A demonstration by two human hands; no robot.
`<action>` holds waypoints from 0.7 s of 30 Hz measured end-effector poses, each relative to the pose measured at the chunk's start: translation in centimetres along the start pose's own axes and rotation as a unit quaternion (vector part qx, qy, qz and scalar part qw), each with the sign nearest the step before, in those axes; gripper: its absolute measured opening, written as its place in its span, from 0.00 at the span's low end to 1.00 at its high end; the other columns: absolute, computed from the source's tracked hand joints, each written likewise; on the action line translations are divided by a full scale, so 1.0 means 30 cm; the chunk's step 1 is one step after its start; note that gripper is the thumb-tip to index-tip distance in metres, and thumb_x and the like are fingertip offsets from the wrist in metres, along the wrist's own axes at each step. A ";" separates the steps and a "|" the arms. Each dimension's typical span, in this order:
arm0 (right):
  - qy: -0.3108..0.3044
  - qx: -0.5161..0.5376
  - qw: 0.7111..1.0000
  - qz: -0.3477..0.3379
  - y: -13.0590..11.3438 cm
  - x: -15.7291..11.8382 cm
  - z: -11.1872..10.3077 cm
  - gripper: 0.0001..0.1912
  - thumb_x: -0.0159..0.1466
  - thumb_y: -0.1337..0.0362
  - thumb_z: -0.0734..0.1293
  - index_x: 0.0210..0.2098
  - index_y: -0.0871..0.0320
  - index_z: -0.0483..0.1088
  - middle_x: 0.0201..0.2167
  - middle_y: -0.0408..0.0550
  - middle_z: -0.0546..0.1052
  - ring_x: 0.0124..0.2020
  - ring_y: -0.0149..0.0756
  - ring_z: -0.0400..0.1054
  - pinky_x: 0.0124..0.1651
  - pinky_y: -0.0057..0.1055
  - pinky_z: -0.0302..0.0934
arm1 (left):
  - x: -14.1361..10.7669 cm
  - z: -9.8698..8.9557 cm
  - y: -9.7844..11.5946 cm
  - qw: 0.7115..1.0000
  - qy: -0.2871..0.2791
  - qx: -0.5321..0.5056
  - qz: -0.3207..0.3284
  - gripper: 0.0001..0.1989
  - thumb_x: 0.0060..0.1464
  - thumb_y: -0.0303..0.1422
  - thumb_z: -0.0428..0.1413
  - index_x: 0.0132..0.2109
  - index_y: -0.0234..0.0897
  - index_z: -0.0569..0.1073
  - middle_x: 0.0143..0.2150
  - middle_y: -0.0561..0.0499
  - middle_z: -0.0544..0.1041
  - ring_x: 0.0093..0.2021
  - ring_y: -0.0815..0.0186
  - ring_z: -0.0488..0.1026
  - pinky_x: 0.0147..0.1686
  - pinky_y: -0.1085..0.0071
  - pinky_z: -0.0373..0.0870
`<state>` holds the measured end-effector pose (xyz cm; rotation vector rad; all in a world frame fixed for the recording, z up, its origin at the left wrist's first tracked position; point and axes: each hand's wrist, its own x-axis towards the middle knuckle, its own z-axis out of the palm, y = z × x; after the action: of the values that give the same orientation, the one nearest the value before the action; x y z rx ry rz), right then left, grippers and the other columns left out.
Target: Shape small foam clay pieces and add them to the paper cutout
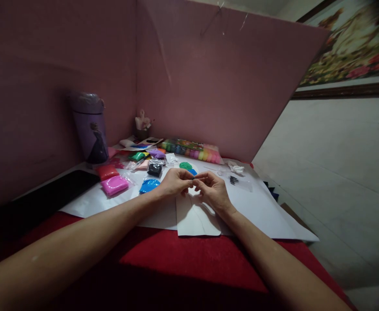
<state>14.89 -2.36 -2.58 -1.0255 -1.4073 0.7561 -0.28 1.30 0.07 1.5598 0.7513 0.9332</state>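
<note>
Near the middle of the frame, the left hand [176,182] and the right hand [213,190] meet fingertip to fingertip, both pinching a small dark piece [193,179] between thumb and forefinger; its material is too small to tell. The pinch is just above a narrow white paper [197,222], which lies on a larger white sheet [260,216] over a red cloth [176,255]. Just beyond the fingers are a textured green shape [186,165] and a blue piece [192,172], partly hidden by the left hand. A blue packet [149,186] and a black packet [154,169] are left of the hands, while tiny black pieces [234,179] lie to the right. With so little to grip, the dark piece could slip and drop if the fingertips part unevenly; if it is soft, too hard a squeeze could flatten it. A knuckle dipping forward could nudge the blue piece or smear the green shape, should that be soft, and a wrist dragging on the narrow white paper could shift or crease it.
</note>
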 end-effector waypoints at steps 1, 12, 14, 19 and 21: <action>0.003 0.005 1.000 -0.004 0.000 0.001 0.000 0.12 0.55 0.57 0.72 0.32 0.58 0.72 0.21 0.41 0.73 0.22 0.30 0.67 0.19 0.24 0.61 | -0.001 0.001 0.003 1.000 -0.002 -0.006 -0.001 0.03 0.44 0.21 0.61 0.28 0.29 0.75 0.17 0.56 0.71 0.15 0.75 0.66 0.15 0.79 0.64; 0.003 0.048 0.999 -0.019 -0.011 0.002 0.005 0.09 0.54 0.61 0.72 0.29 0.59 0.70 0.22 0.41 0.72 0.22 0.30 0.69 0.20 0.26 0.63 | -0.003 0.002 -0.001 0.999 0.047 0.010 0.022 0.04 0.45 0.22 0.58 0.29 0.31 0.71 0.18 0.57 0.69 0.17 0.73 0.67 0.15 0.78 0.65; 0.002 0.058 0.998 -0.011 -0.011 0.003 0.006 0.10 0.54 0.60 0.72 0.29 0.59 0.70 0.22 0.41 0.73 0.21 0.30 0.68 0.19 0.25 0.63 | -0.004 0.002 -0.009 0.996 0.054 0.048 0.059 0.04 0.45 0.23 0.59 0.28 0.32 0.70 0.18 0.58 0.68 0.17 0.74 0.65 0.15 0.79 0.62; -0.010 0.073 0.997 0.012 -0.016 0.003 0.004 0.15 0.52 0.55 0.74 0.29 0.60 0.71 0.21 0.42 0.74 0.20 0.29 0.68 0.20 0.26 0.65 | -0.013 0.004 -0.012 0.970 0.082 0.158 0.164 0.04 0.44 0.21 0.58 0.25 0.32 0.72 0.19 0.57 0.68 0.21 0.76 0.63 0.22 0.79 0.59; -0.014 0.064 0.998 0.016 -0.017 0.002 0.002 0.16 0.53 0.53 0.74 0.28 0.60 0.71 0.20 0.42 0.73 0.19 0.29 0.67 0.21 0.26 0.65 | -0.015 0.004 -0.011 0.966 0.075 0.170 0.178 0.04 0.44 0.21 0.58 0.26 0.32 0.74 0.21 0.55 0.71 0.23 0.74 0.65 0.26 0.78 0.62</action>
<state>14.76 -2.51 -2.11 -0.9421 -1.3519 0.8761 -0.38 0.93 -0.33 1.9862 0.7815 1.2443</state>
